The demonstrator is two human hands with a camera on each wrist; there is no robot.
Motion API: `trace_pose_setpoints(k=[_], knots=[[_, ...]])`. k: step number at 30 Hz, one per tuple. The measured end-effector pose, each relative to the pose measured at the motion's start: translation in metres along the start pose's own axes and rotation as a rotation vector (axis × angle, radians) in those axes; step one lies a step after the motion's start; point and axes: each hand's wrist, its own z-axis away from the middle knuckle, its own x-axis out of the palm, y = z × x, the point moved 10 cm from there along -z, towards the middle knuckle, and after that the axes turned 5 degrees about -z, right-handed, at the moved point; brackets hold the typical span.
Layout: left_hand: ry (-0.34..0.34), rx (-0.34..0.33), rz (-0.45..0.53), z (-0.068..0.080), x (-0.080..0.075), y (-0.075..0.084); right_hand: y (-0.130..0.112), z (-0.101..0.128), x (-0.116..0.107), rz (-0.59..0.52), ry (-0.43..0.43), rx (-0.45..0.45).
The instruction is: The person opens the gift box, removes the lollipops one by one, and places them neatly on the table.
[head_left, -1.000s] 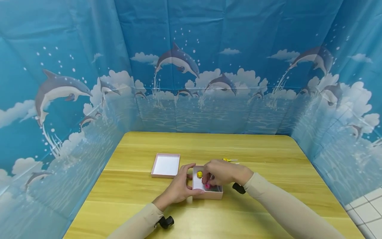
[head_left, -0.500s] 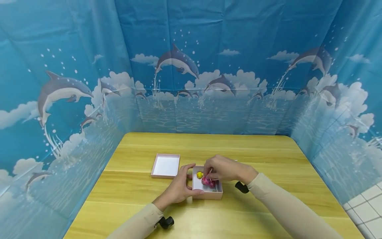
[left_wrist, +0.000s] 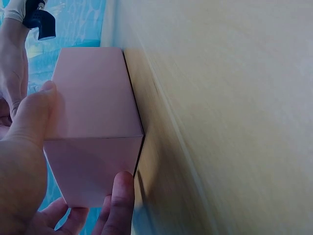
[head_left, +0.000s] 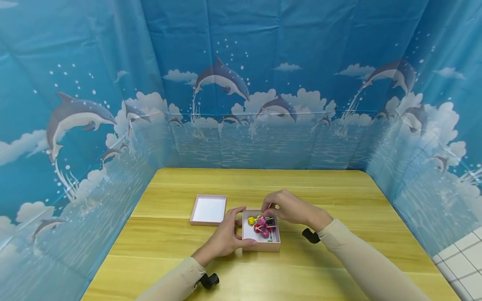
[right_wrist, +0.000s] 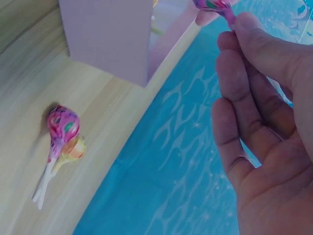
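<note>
My left hand grips the left side of an open pink box, thumb at the near wall and fingers around the far side. Inside the box lie a yellow lollipop and several pink and red ones, sticks pointing various ways. Over the box's far right corner, my right hand pinches a pink-wrapped lollipop just below its candy head, which hangs over the others in the head view. The left wrist view shows just the outer walls of the box.
A pink box lid with a white inside lies left of the box on the wooden table. A pink lollipop and a yellowish one lie crossed near the box. A dolphin-print curtain surrounds the table.
My right hand has lifted from low inside the box toward its far right corner, uncovering the lollipops within and covering those on the table. My left hand has stayed on the box.
</note>
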Motion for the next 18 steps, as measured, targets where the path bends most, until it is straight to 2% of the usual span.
trace_pose_setpoints(k=[7,13,18], knots=[[0.008,0.002,-0.017,0.000,0.000,0.000,0.010,0.009,-0.012,-0.041,0.073,0.051],[0.012,-0.011,-0.014,-0.001,0.001,-0.004,0.031,0.021,-0.016,-0.101,0.120,0.141],[0.011,-0.023,-0.013,-0.002,0.001,-0.006,0.044,0.030,-0.022,-0.073,0.171,0.175]])
